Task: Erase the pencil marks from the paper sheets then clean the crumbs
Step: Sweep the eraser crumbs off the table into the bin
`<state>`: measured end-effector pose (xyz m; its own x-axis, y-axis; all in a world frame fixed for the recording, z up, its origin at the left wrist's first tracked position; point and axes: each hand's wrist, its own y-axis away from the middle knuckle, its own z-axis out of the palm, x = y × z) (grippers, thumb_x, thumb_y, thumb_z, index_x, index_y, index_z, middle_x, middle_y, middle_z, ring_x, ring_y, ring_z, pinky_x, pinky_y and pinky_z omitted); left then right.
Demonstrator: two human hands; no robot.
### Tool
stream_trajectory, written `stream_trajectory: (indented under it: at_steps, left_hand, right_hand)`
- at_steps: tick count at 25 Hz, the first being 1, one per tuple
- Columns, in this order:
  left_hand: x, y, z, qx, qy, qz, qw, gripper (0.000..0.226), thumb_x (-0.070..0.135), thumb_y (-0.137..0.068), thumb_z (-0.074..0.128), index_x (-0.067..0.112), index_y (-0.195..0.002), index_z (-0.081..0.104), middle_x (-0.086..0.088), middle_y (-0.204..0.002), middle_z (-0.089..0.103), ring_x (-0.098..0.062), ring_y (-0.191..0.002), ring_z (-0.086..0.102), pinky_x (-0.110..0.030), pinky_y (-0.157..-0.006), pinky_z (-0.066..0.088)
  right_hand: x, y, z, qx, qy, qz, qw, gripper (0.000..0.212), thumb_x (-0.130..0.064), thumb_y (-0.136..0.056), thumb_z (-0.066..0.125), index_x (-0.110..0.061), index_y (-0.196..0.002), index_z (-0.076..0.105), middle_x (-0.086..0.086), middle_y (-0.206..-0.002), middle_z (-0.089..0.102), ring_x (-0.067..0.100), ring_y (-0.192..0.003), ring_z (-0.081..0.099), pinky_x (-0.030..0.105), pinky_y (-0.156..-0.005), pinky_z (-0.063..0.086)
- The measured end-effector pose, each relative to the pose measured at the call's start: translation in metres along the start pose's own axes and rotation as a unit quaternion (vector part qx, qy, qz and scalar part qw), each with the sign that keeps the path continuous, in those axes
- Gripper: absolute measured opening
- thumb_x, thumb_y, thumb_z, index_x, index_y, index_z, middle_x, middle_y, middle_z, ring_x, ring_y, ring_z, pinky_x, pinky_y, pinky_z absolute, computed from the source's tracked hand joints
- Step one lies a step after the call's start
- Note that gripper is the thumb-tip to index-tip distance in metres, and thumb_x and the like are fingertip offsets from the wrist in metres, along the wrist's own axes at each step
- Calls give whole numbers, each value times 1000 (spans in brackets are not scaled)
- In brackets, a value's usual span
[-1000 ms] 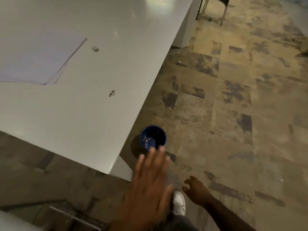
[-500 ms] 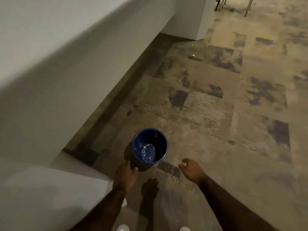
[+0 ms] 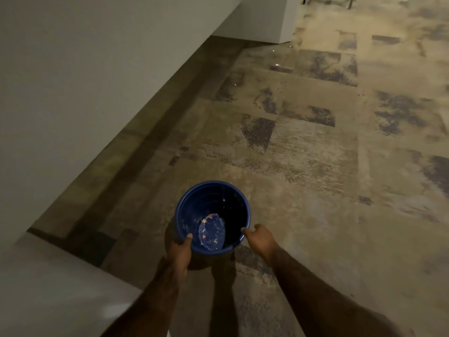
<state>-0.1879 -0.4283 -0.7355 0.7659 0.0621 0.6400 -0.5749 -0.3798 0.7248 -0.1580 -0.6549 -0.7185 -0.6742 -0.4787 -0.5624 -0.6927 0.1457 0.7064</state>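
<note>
A blue bin point(image 3: 184, 210) stands on the floor just in front of me, with a clear scrap and small bits at its bottom. My left hand point(image 3: 179, 251) grips the bin's near-left rim, thumb over the edge and inside. My right hand point(image 3: 261, 239) has its fingers curled at the near-right rim, and its thumb tip touches the edge. The paper sheets and the tabletop are out of view.
The white table's edge and underside point(image 3: 85, 81) fill the left, and its white leg point(image 3: 264, 20) stands at the top. A second white surface point(image 3: 48, 288) sits at the lower left. Patchy brown floor point(image 3: 340, 166) spreads to the right, with chair legs at the far top.
My view has dropped from the tabletop to below the table's edge. Both hands moved forward to the bin; the left now grips its rim and the right has reached its right edge.
</note>
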Motion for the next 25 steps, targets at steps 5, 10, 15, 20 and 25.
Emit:
stream_trajectory:
  at_steps: [5, 10, 15, 20, 25]
  left_hand:
    - [-1, -40, 15, -14, 50, -55, 997, 42, 14, -105, 61, 13, -146, 52, -16, -139, 62, -37, -120, 62, -53, -90, 57]
    - [13, -9, 6, -21, 86, -26, 996, 21, 9, -102, 63, 22, -119, 65, -8, -107, 75, -30, -95, 73, -47, -72, 64]
    - [63, 119, -29, 6, 100, 3, 995, 24, 2, -103, 58, 24, -99, 66, -10, -100, 75, -31, -91, 72, -45, -70, 62]
    - [130, 306, -70, 13, 84, 19, 996, 18, 8, -104, 59, 24, -102, 65, -7, -95, 75, -29, -87, 75, -46, -71, 63]
    - [199, 488, -120, 26, 77, 109, 991, 22, 10, -105, 55, 28, -111, 67, -3, -102, 77, -27, -94, 74, -56, -84, 63]
  right_hand:
    - [7, -20, 21, 2, -81, -7, 997, 34, -31, -100, 63, -6, -124, 64, 0, -91, 66, 13, -76, 63, 21, -55, 46]
    - [3, 8, 8, 1, -141, -10, 990, 34, -26, -100, 64, -6, -128, 63, 3, -102, 69, 7, -80, 65, 14, -50, 45]
    - [-26, 128, -27, 34, -252, -62, 965, 47, -15, -99, 67, -16, -142, 50, 10, -124, 68, 25, -97, 72, 45, -81, 63]
    - [-77, 299, -80, 84, -342, -73, 933, 45, -14, -96, 70, -24, -136, 52, 6, -112, 71, 28, -94, 73, 55, -78, 63]
    - [-146, 451, -151, 118, -350, -86, 925, 38, -3, -89, 67, -28, -116, 57, 5, -100, 71, 29, -83, 72, 55, -68, 64]
